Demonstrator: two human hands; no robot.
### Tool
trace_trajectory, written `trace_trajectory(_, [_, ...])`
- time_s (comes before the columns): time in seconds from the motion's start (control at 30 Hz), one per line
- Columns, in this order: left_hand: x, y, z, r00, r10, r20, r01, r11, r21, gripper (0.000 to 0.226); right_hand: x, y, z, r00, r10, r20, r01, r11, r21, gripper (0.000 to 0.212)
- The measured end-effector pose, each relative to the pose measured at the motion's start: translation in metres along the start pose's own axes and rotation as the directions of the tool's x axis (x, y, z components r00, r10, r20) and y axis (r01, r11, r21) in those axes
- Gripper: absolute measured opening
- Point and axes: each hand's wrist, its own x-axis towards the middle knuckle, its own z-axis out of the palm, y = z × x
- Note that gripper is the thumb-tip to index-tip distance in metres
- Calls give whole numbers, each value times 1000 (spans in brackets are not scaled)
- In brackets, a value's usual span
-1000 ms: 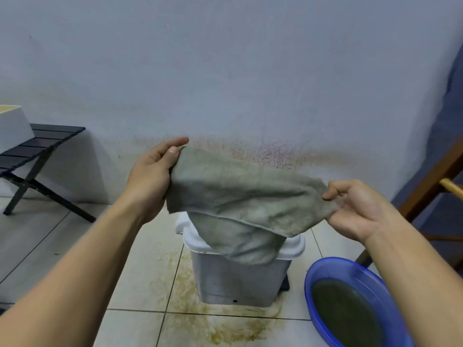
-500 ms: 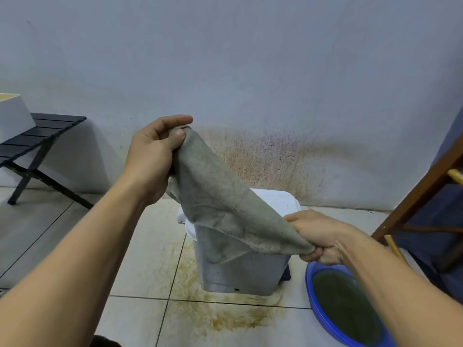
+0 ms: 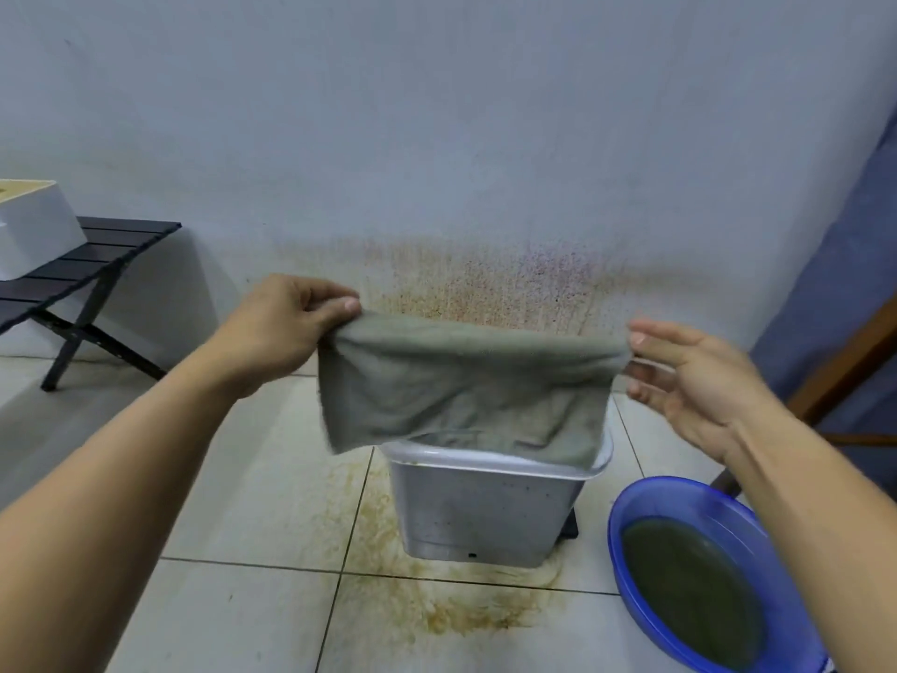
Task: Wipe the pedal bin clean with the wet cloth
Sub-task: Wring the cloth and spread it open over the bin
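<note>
Grey-green cloth [image 3: 466, 386] pinched at its top corners: left hand [image 3: 281, 332] closed with thumb and forefinger clamped on one corner, right hand [image 3: 689, 381] gripping the other corner between thumb and forefinger, remaining fingers [image 3: 650, 332] spread loose. Half a second back, held slanted, left corner high and right corner pulled down low near the basin; now levelled and stretched flat between both sets of fingers. Reads as shaking out and spreading, not yet wiping; no stroke on the bin begun, so task judged barely started.

Below the fingers, lower hem sagging onto the near rim of the pedal bin [image 3: 485, 512], touching or just over it; cannot tell which. Damp, limp, wrinkled at the bottom, likely to cling and fold on contact.

Outward from there: white bin upright on the tiled floor [image 3: 233, 502], lid shut, front wall speckled with dark spots and grime, black pedal part peeking at its right base. Brown stains on tiles around it and on the wall [image 3: 485, 284] behind. Under the right wrist, blue basin [image 3: 631, 507] of murky water, just beside the bin.
</note>
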Motion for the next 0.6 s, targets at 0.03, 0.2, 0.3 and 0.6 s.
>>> trace_trajectory(0.03, [-1, -6, 2, 996, -8, 85, 2, 997, 76, 14, 0, -5, -2, 999, -39, 10, 39, 999, 35, 26])
trace_trajectory(0.2, [2, -20, 16, 961, -192, 196, 207, 977, -58, 9, -5, -13, 1, 991, -13, 131, 2, 997, 82, 20])
trace_trajectory(0.3, [1, -13, 19, 921, -296, 253, 370, 868, -332, 13, -6, -15, 4, 992, -48, 113, 46, 999, 19, 12])
trace_trajectory(0.6, [-10, -3, 7, 988, -7, 155, 54, 952, -302, 21, -10, -28, -11, 893, -436, 112, 368, 566, -738, 14])
